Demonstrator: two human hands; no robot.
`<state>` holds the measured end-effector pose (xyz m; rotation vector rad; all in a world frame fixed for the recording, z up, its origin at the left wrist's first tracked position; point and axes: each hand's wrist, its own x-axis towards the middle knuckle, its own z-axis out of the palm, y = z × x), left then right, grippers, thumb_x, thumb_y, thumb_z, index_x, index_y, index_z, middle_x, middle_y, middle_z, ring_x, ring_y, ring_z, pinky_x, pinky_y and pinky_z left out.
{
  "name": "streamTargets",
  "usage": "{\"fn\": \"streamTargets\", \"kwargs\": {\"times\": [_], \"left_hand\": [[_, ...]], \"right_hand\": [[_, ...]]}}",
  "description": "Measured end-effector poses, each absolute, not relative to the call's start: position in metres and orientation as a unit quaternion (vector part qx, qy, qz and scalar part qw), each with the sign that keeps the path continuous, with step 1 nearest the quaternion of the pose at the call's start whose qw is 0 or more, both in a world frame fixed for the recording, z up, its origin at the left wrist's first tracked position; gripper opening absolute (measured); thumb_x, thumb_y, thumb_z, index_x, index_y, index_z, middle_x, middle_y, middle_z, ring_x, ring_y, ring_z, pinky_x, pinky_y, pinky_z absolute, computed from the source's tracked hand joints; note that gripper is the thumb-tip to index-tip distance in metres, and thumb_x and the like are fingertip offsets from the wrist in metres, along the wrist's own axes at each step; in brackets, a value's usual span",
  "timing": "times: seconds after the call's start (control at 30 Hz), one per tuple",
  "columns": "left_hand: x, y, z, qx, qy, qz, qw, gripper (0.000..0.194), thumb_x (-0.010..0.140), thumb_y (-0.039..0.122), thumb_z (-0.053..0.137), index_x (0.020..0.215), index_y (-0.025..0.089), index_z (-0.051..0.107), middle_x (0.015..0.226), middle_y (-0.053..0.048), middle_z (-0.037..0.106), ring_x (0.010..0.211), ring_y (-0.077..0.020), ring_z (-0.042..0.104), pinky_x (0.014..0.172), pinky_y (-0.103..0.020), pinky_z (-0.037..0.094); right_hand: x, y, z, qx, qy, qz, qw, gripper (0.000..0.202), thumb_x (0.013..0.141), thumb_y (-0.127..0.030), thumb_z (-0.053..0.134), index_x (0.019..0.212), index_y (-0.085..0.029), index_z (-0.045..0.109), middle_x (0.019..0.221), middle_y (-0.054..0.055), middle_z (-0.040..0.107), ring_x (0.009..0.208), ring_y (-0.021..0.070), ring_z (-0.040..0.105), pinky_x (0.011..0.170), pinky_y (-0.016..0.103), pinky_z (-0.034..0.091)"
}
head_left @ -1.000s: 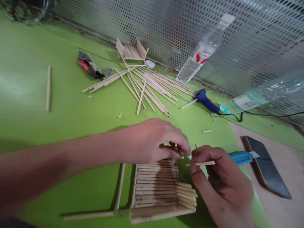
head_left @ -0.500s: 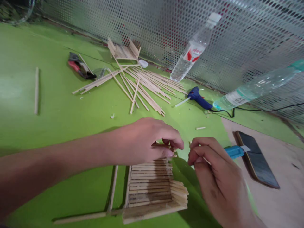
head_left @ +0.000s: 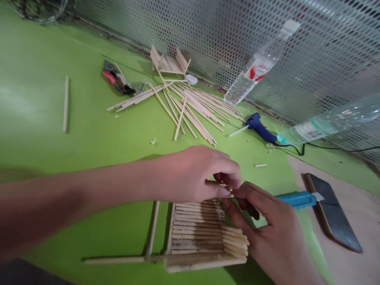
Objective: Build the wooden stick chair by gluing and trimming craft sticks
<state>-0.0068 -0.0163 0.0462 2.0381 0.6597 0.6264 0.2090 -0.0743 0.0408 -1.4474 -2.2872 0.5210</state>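
A small tray-like model of thin wooden sticks (head_left: 196, 233) lies before me, with a low stick wall at its right and near sides. Two longer sticks (head_left: 115, 260) join it on the left. My left hand (head_left: 202, 174) reaches over the model's far edge, thumb and fingers closed on wooden sticks whose pale ends (head_left: 230, 192) poke out at the fingertips. Right beside those ends, my right hand (head_left: 270, 225) is closed in a pinch, thumb by the model's far right corner. Whatever lies between its fingertips is hidden.
Loose sticks (head_left: 196, 111) lie beyond my hands, with red-handled pliers (head_left: 114, 77) at left. A blue glue gun (head_left: 261, 128), two bottles (head_left: 252, 75), a blue cutter with its blade out (head_left: 297, 200) and a phone (head_left: 334, 213) are at right. Another stick model (head_left: 170, 63) stands by the mesh.
My right hand has moved left and now meets my left fingertips at the model's far right corner. My left hand keeps its hold. The whole view has shifted slightly.
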Motion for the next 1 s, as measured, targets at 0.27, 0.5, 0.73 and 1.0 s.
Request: {"fn": "streamTargets", "kwargs": {"times": [0.27, 0.5, 0.73, 1.0], "left_hand": [[-0.006, -0.016, 0.047, 0.831, 0.264, 0.259, 0.416, 0.007, 0.087, 0.016, 0.064, 0.092, 0.016, 0.069, 0.092, -0.001, 0.071, 0.082, -0.0112, 0.062, 0.074, -0.026, 0.048], [-0.006, -0.017, 0.045, 0.823, 0.266, 0.256, 0.431, 0.007, 0.089, 0.019, 0.063, 0.093, 0.017, 0.069, 0.093, -0.002, 0.071, 0.082, -0.0127, 0.062, 0.072, -0.029, 0.049], [-0.007, -0.017, 0.045, 0.814, 0.271, 0.241, 0.454, 0.010, 0.089, 0.020, 0.062, 0.095, 0.018, 0.069, 0.096, -0.003, 0.071, 0.085, -0.0135, 0.063, 0.071, -0.027, 0.050], [-0.007, -0.018, 0.043, 0.816, 0.281, 0.232, 0.450, 0.011, 0.090, 0.025, 0.061, 0.095, 0.019, 0.069, 0.096, -0.002, 0.071, 0.085, -0.0140, 0.065, 0.077, -0.031, 0.052]], "right_hand": [[0.206, -0.077, 0.041, -0.513, -0.820, 0.164, 0.192, 0.006, 0.087, -0.020, 0.062, 0.083, -0.023, 0.064, 0.065, -0.004, 0.055, 0.053, 0.0106, 0.050, 0.049, 0.024, 0.039], [0.205, -0.077, 0.042, -0.522, -0.816, 0.165, 0.187, 0.010, 0.089, -0.023, 0.061, 0.079, -0.022, 0.065, 0.063, -0.004, 0.054, 0.052, 0.0101, 0.051, 0.050, 0.025, 0.037], [0.204, -0.078, 0.044, -0.543, -0.803, 0.168, 0.176, 0.014, 0.086, -0.022, 0.061, 0.072, -0.023, 0.061, 0.058, -0.006, 0.048, 0.049, 0.0097, 0.044, 0.048, 0.025, 0.034], [0.226, -0.070, 0.051, -0.619, -0.712, 0.159, 0.292, 0.036, 0.091, -0.029, 0.060, 0.127, -0.029, 0.056, 0.088, 0.000, 0.063, 0.077, 0.0146, 0.063, 0.063, 0.023, 0.050]]}}
